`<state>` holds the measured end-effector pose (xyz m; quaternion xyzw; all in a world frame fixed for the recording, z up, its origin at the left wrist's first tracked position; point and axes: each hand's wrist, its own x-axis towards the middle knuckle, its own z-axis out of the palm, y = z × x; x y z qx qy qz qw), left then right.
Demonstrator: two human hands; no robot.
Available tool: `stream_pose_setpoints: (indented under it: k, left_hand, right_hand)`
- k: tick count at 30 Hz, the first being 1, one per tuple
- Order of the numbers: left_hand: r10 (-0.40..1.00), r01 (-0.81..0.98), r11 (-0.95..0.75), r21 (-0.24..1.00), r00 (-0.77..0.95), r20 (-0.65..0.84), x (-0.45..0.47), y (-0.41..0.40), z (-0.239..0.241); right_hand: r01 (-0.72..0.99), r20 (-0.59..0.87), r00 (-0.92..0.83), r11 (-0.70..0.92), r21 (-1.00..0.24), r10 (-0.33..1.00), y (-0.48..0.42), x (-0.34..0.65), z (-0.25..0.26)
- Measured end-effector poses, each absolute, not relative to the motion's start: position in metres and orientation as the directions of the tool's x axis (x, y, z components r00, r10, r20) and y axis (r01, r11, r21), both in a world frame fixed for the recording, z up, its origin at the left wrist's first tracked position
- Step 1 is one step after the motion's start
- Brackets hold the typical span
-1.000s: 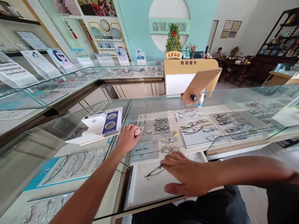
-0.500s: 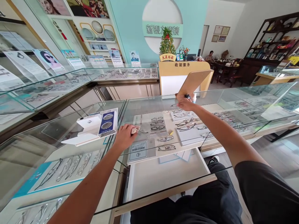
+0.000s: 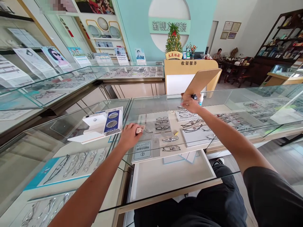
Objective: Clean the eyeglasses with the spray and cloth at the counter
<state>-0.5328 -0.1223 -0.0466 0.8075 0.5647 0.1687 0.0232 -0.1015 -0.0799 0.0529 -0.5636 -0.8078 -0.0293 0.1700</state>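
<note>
My left hand [image 3: 130,135] rests on the glass counter top, closed around a small crumpled pale cloth [image 3: 140,129]. Farther off, my right hand [image 3: 191,105] has its fingers at the lower edge of a tilted, wooden-backed tabletop mirror [image 3: 201,80] and grips it there. A small black piece [image 3: 194,96] shows beside these fingers; I cannot make out what it is. Left of my left hand stands an opened white and blue box [image 3: 112,121]. Under the glass, between my hands, lie several pairs of eyeglasses [image 3: 163,127].
Below the counter a white drawer [image 3: 172,178] is pulled out toward my legs. More eyeglasses on a tray [image 3: 71,165] lie under the glass at left. Behind the mirror stand a small bottle [image 3: 201,99] and a cashier desk [image 3: 170,71]. A person [image 3: 218,53] sits at the back.
The whole scene has shifted slightly right as my view turned a little. Both hands keep their holds, and the mirror stays tilted.
</note>
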Motion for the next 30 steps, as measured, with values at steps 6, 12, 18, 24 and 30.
stream_pose_setpoints:
  k: [6,12,18,24,30]
  left_hand:
    - [0.919,0.916,-0.358,0.183,0.309,0.246,-0.529,-0.127,-0.048]
    - [0.894,0.937,-0.331,0.106,0.276,0.353,-0.515,-0.143,-0.026]
    - [0.826,0.747,-0.513,0.423,0.563,0.008,-0.444,-0.232,0.007]
    - [0.639,0.697,-0.625,0.351,0.716,-0.283,-0.385,-0.247,-0.066]
    - [0.692,0.726,-0.67,0.157,0.687,-0.222,-0.365,-0.159,-0.14]
  right_hand:
    - [0.729,0.415,-0.512,0.636,-0.253,0.752,-0.154,-0.142,0.056]
    - [0.957,0.462,-0.088,0.203,-0.205,0.882,-0.161,-0.024,0.019]
    - [0.923,0.228,0.379,-0.347,-0.168,0.897,-0.165,0.11,-0.034]
    - [0.893,0.187,0.441,-0.407,-0.194,0.878,-0.171,0.123,-0.051]
    - [0.888,0.185,0.45,-0.415,-0.198,0.874,-0.167,0.123,-0.053]
